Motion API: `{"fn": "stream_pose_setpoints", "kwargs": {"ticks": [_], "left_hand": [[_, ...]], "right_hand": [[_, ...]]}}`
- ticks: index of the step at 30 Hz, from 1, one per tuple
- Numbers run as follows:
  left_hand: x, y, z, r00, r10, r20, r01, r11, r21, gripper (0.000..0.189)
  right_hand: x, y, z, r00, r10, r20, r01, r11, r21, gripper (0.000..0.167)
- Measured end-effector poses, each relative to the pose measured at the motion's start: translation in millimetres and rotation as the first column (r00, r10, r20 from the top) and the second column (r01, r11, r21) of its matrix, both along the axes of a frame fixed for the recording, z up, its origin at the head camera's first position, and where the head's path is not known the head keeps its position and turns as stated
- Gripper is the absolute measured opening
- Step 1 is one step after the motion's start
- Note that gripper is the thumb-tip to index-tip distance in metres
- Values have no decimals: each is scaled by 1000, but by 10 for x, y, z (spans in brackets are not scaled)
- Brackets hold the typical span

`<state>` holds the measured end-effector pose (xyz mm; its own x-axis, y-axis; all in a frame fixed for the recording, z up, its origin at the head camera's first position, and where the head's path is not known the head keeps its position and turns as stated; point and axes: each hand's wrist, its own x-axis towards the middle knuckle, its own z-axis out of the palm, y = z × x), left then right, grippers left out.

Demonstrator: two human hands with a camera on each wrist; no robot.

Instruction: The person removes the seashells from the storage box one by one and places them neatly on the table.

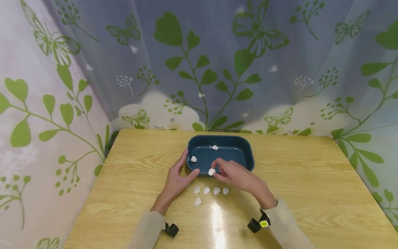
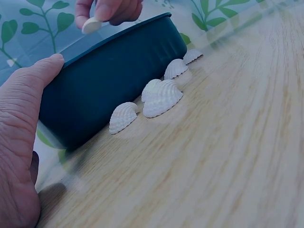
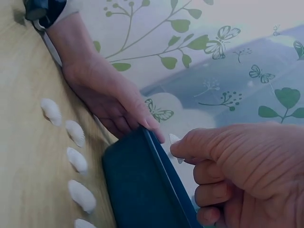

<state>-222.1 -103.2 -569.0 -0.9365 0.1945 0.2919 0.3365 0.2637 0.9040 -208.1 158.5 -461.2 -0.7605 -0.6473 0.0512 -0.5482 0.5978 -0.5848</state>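
Note:
A dark teal rectangular basin [image 1: 230,138] stands on the wooden table, with two white seashells [image 1: 215,147] lying inside. My left hand [image 1: 176,178] rests against its left end, thumb on the near rim and fingers along the side. Over the near rim, my right hand [image 1: 234,174] pinches a white seashell [image 1: 211,172] between thumb and fingertips. In front of the basin several ribbed white shells [image 2: 162,99] lie in a row on the table, and one more shell [image 1: 198,201] sits nearer to me. The right wrist view shows the pinched shell partly hidden by the thumb.
The wood-grain table [image 1: 311,180] extends to both sides of the basin. Behind it hangs a curtain [image 1: 217,69] printed with green leaves and butterflies. Each wrist wears a black strap with a small camera [image 1: 171,229].

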Motion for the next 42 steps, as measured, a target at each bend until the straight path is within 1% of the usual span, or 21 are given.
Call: {"fn": "stream_pose_setpoints", "kwargs": {"ticks": [5,10,14,18,23,30,35,42], "left_hand": [[-2,4,21,1000,0,-2,0,1000,5,88],[-2,1,3,1000,-3,-8,3,1000,7,87],[-3,-1,-2,1000,-4,-18,4,1000,10,87],[-3,-5,3,1000,-2,-19,2,1000,11,87],[-6,-9,1,1000,1,-4,-1,1000,5,87],[-5,-7,-4,1000,3,5,-3,1000,0,87],[-4,-9,-5,1000,0,-3,0,1000,0,87],[-3,-12,-4,1000,4,7,-4,1000,-5,87]], "right_hand": [[132,-11,-6,1000,10,-13,-10,1000,11,18],[262,-32,-47,999,33,-24,-32,999,12,16],[332,-58,-121,998,57,-33,-56,998,10,16],[381,-86,-214,997,78,-25,-77,997,23,15],[418,-122,-314,995,93,-23,-92,995,49,13],[450,-184,-444,991,115,61,-120,990,75,15],[460,-208,-492,990,118,82,-125,989,85,12],[454,-229,-533,989,117,87,-126,985,115,10]]}}
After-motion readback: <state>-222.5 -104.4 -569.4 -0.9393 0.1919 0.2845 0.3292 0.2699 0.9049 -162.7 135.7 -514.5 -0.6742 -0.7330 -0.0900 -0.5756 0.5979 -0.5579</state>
